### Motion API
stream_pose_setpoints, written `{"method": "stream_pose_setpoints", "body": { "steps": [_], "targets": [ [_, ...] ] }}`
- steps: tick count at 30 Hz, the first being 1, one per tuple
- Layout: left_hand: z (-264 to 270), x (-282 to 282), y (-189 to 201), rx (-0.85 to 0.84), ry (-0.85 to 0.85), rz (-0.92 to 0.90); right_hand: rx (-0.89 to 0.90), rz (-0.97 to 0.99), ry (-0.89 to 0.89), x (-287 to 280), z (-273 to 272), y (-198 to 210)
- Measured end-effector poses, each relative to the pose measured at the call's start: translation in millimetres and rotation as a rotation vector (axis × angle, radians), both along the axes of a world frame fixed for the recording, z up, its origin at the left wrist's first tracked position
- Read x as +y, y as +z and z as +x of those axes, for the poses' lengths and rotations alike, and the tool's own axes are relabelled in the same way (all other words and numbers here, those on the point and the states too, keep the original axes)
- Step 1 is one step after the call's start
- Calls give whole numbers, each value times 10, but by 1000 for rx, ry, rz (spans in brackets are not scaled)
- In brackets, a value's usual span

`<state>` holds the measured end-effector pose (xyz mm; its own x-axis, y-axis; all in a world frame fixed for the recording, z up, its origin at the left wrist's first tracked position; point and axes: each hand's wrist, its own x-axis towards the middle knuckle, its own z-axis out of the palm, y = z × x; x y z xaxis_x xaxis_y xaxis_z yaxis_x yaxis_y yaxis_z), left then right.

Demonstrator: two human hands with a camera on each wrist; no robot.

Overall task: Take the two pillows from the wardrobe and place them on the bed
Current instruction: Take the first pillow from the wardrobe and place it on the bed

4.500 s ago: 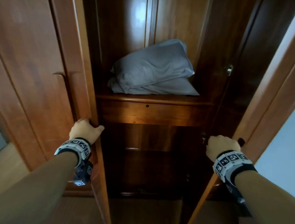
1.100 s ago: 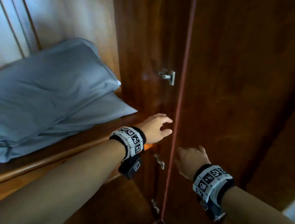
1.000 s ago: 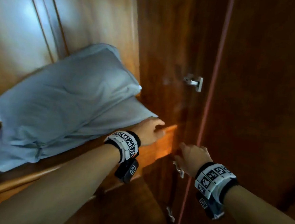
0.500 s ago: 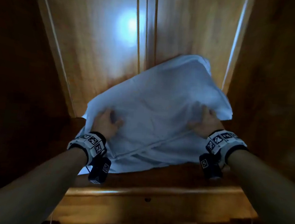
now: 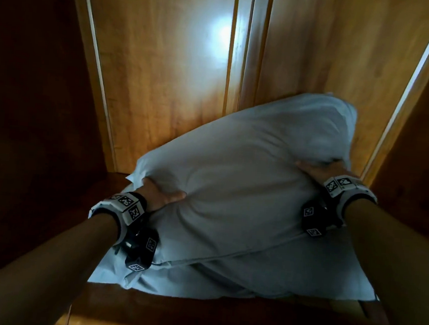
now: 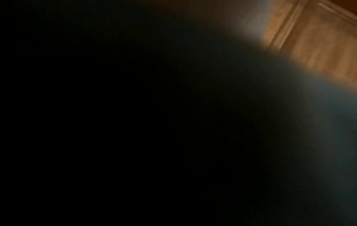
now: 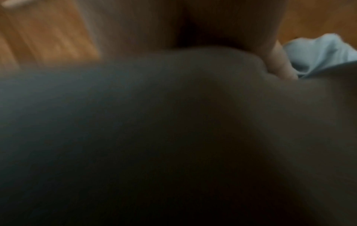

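Note:
Two pale grey-blue pillows lie stacked on the wardrobe shelf [image 5: 196, 312]. The top pillow [image 5: 245, 185] is tilted, its right end raised off the lower pillow [image 5: 302, 277]. My left hand [image 5: 159, 194] grips the top pillow's left end, thumb on top and fingers hidden in the fabric. At the right end my right hand [image 5: 320, 170] grips it, fingers sunk behind the bulge. The right wrist view shows a finger [image 7: 280, 64] pressed into bunched pillow fabric [image 7: 318, 53]. The left wrist view is almost all dark, with a little pillow cloth [image 6: 338, 107] at its right.
The wardrobe's lit wooden back panel [image 5: 190, 70] stands close behind the pillows. Dark side walls [image 5: 31, 122] close in on the left and right. The shelf's front edge runs across the bottom of the head view.
Both hands have slid from the top of the upper pillow to its two ends and taken hold. The pillow has risen and tilted, and the view has come closer.

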<state>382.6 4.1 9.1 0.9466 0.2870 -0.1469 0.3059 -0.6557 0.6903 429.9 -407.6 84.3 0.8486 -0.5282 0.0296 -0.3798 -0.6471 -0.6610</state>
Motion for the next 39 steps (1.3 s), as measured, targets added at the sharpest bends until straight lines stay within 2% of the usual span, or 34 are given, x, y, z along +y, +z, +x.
{"method": "stream_pose_setpoints", "body": {
  "steps": [4, 9, 11, 14, 17, 21, 25, 29, 34, 39],
  "targets": [
    [137, -41, -186, -95, -45, -48, -89, 5, 106, 315, -140, -138],
    [207, 32, -257, -216, -172, -94, -161, -73, 18, 563, -465, -127],
    [154, 80, -241, -274, -226, -76, -204, -73, -31, 643, -742, -30],
    [-2, 23, -129, -441, -217, -65, -260, -121, -122, 747, -1208, 100],
    [-268, -91, 19, -462, -273, -200, -315, -119, -194, 871, -1804, 180],
    [-652, -243, 153, -477, -366, -242, -402, -89, -234, 861, -2718, 245],
    [-1256, -573, 174, -475, -440, -258, -437, -79, -273, 788, -3796, 312],
    [-2040, -954, -41, -478, -554, -297, -460, -135, -313, 806, -5064, 245],
    [-3185, -1428, -535, -365, -714, -289, -396, -203, -408, 899, -6482, 5],
    [-4361, -1919, -1063, -176, -981, -122, -286, -342, -486, 1105, -7631, -47]
  ]
}}
